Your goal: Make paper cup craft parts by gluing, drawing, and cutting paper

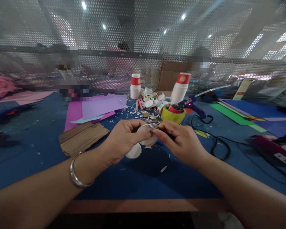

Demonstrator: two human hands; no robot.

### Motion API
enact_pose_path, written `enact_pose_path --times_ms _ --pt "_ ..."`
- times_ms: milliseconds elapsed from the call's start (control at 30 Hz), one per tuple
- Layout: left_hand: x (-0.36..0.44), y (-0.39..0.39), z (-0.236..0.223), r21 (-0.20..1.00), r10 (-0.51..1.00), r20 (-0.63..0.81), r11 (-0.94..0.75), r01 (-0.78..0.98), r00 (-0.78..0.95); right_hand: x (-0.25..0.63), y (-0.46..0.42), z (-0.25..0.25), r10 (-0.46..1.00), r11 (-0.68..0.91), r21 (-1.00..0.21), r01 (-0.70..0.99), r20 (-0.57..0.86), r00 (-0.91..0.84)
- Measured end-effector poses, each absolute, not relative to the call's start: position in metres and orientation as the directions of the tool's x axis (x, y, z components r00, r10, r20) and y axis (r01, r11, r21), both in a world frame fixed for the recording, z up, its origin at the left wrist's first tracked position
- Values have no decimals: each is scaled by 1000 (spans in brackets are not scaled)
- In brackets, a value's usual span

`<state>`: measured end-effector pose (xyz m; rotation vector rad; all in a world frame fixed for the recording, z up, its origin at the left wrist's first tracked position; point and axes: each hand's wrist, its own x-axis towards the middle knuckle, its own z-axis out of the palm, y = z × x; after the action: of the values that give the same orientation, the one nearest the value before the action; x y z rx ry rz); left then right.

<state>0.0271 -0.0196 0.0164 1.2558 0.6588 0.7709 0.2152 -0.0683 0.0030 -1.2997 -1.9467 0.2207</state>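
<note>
My left hand (125, 136) is closed around a white paper cup (143, 140), held on its side above the blue table (138, 181). My right hand (181, 140) is closed on small scissors (154, 127), whose blades meet the cup's rim between my fingertips. A silver bangle (77, 176) circles my left wrist. White paper scraps lie on the table under and around my hands.
Corrugated cardboard (82, 138) and purple and pink paper sheets (95, 108) lie at left. Two stacks of red-and-white cups (135, 86), a pile of cut scraps, yellow tape rolls (173, 114) and a blue glue gun (193, 106) with black cord stand behind. Perforated screen at back.
</note>
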Motion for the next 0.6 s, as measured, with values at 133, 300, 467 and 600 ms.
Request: enact_pose_path --times_ms 133,300,467,600 --pt "27 -20 18 979 814 -58 159 -126 577 216 -67 1 849 449 -524 723 502 -164" --pt "26 -20 22 982 831 -110 176 -71 546 216 -66 1 865 442 -613 655 486 -129" --pt "27 -20 25 980 833 -137 191 -46 536 218 -62 2 920 370 -836 405 390 -35" --pt "26 -20 24 988 829 -127 153 -3 544 218 -60 3 937 348 -887 304 338 -85"
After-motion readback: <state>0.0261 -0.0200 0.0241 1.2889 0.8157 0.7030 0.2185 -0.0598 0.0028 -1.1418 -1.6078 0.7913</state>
